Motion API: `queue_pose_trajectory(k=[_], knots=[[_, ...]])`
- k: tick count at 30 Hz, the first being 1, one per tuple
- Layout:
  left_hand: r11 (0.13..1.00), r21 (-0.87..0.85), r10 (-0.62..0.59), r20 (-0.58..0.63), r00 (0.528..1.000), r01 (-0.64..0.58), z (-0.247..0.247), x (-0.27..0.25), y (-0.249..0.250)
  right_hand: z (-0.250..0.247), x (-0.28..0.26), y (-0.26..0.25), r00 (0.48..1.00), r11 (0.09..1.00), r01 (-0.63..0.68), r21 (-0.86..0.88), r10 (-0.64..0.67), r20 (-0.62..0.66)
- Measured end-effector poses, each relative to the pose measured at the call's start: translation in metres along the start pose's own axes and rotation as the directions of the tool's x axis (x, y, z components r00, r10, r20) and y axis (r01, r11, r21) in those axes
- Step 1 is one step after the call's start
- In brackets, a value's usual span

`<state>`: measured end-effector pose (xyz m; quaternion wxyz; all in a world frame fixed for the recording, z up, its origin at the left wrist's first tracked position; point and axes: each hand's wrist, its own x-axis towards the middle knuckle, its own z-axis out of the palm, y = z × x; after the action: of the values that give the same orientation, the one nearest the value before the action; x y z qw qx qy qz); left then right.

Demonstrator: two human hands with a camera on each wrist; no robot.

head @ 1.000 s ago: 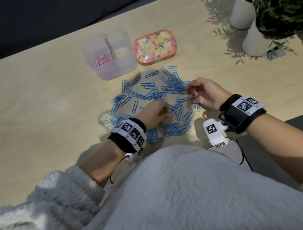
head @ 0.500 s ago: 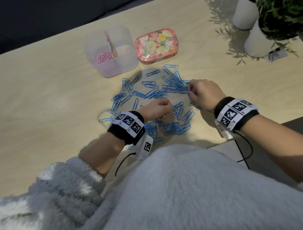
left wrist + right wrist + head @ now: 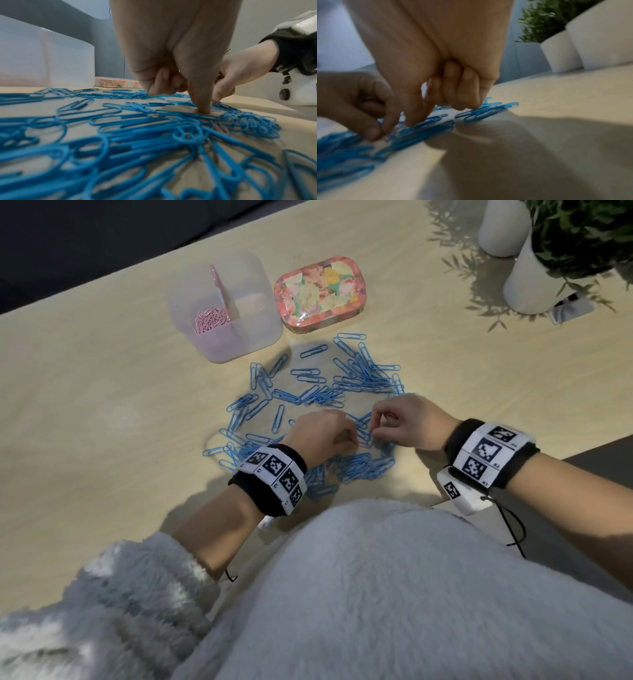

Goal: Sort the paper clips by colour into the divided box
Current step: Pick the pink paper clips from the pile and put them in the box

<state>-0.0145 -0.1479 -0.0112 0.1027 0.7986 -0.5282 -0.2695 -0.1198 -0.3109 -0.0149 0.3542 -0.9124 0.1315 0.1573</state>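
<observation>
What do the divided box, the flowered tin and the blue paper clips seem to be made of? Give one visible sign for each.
Divided box: frosted plastic; the contents show faintly through its walls.
Flowered tin: probably printed metal, under what looks like a glossy wrap.
Blue paper clips: likely wire with a matte blue coating; thin, evenly coloured loops.

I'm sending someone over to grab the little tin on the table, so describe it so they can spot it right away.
Start at the clear divided box at the far side of the table, the one with pink clips in its left compartment. The tin sits right beside it on the right, just beyond the spread of blue clips. It is the only low, rounded, closed container with a pink floral lid.
</observation>
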Motion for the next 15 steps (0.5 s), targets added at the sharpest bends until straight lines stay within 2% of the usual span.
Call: queue_pose_trajectory(k=[3, 5, 7, 10, 13, 15], knots=[[0.999, 0.033, -0.002, 0.018, 1.000, 0.001, -0.001, -0.004, -0.003, -0.004, -0.001, 0.003, 0.995, 0.981, -0.068, -0.180, 0.055, -0.079], [0.999, 0.045, -0.027, 0.008, 1.000, 0.027, -0.001, -0.005, -0.006, -0.013, -0.001, 0.004, 0.984, 0.979, -0.104, -0.175, 0.076, -0.159], [0.998, 0.009, -0.055, -0.025, 0.998, 0.055, 0.000, -0.007, -0.007, -0.018, -0.002, -0.001, 0.983, 0.984, -0.101, -0.146, 0.076, -0.168], [0.998, -0.007, -0.056, -0.037, 0.998, 0.056, 0.002, -0.006, -0.003, -0.011, -0.007, -0.014, 1.000, 0.989, -0.010, -0.148, 0.007, -0.023], [0.999, 0.028, -0.024, -0.023, 0.999, 0.024, 0.005, -0.005, 0.000, 0.007, -0.011, -0.027, 0.987, 0.969, 0.076, -0.237, -0.039, 0.155], [0.999, 0.025, -0.035, -0.020, 0.999, 0.035, 0.005, -0.006, -0.003, 0.014, -0.013, -0.031, 0.981, 0.947, 0.100, -0.305, -0.042, 0.190]])
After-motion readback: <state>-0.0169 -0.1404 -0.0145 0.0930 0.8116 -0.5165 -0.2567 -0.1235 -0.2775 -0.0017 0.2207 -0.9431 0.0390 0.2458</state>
